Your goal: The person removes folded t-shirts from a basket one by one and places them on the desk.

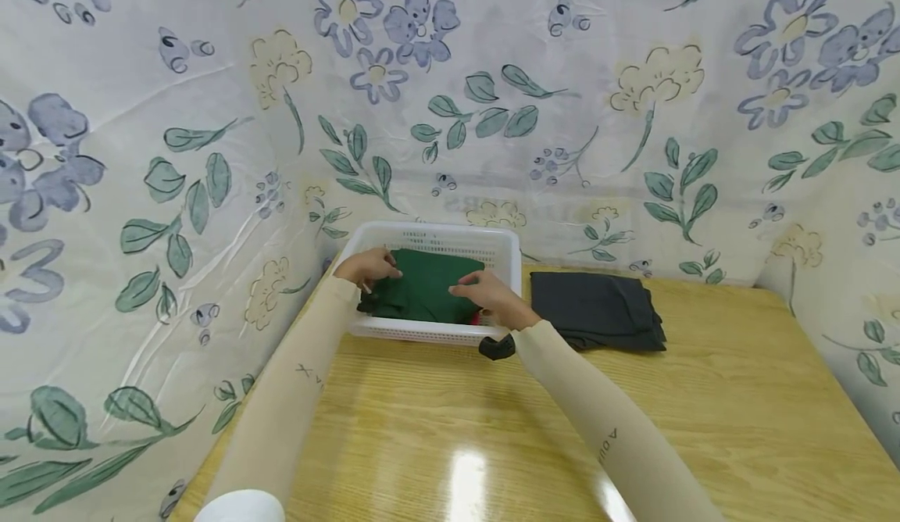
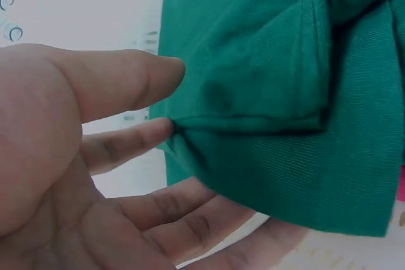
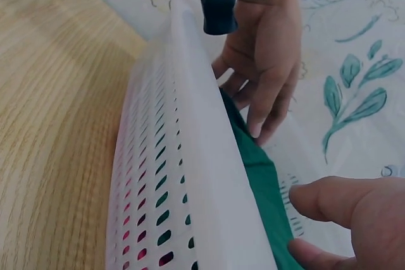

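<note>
A green folded garment (image 1: 432, 284) lies in a white perforated plastic basket (image 1: 429, 328). My left hand (image 1: 370, 268) is at the garment's left end. In the left wrist view the thumb stands apart from the forefinger, whose tip touches a crease of the green cloth; the other fingers reach under the hem. At the garment's right end, inside the basket, hovers my right hand (image 1: 490, 294). Its thumb (image 3: 332, 197) and a finger are spread apart beside the cloth in the right wrist view, with nothing between them.
A dark grey folded garment (image 1: 598, 311) lies on the wooden table (image 1: 422, 420) to the right of the basket. Something red (image 1: 475, 319) shows under the green cloth. Floral sheets (image 1: 492, 155) hang behind and to the left of the table.
</note>
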{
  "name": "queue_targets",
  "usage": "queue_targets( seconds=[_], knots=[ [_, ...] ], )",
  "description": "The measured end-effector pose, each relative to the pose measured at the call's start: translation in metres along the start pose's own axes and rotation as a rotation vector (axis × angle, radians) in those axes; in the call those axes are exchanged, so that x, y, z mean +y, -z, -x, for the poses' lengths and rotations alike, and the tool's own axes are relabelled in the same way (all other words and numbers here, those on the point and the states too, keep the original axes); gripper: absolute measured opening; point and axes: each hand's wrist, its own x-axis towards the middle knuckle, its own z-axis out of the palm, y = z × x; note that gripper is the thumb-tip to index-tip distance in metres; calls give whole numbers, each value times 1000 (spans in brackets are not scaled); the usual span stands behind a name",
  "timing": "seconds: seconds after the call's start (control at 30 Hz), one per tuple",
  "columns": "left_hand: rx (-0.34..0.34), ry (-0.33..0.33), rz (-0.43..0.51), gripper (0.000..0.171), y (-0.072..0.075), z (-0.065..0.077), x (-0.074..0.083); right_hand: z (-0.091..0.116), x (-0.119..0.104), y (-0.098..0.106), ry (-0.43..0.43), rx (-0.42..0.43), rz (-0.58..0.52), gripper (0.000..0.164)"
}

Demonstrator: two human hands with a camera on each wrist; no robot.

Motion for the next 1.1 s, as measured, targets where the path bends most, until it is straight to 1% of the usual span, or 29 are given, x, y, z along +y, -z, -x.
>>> queue_targets(
  seconds=[0.07, 0.2, 0.27, 0.37, 0.43, 0.53, 0.63, 0.73, 0.87, 1.0, 1.1],
  knots=[
    [-6, -6, 16, 56, 1, -1, -1, -2, 1, -1, -3, 10, -38, 50],
    [-18, 4, 75, 61, 0, 0, 0, -6, 3, -2, -14, 27, -159, 49],
    [-19, 7, 86, 61, -2, 0, -1, -9, 4, -2, -19, 31, -205, 49],
    [-20, 18, 78, 59, -4, -1, -2, -11, 5, -3, -25, 36, -239, 49],
    [-18, 23, 76, 58, -5, -3, -3, -11, 4, -3, -18, 39, -244, 48],
    [-11, 16, 91, 59, -4, -3, -3, -11, 3, -4, 17, 49, -255, 48],
    [0, 6, 122, 58, -2, -2, 0, -12, 0, -5, 60, 72, -266, 48],
    [7, 14, 148, 59, -1, -2, 4, -12, -3, -4, 75, 87, -280, 47],
    [1, 38, 115, 59, -2, -2, 7, -13, -4, -4, 65, 78, -275, 48],
    [-2, 51, 50, 56, -3, -3, 7, -15, -1, -3, 55, 50, -237, 50],
    [2, 58, 48, 54, -4, -3, 6, -15, 2, -3, 44, 33, -222, 51]
  ],
)
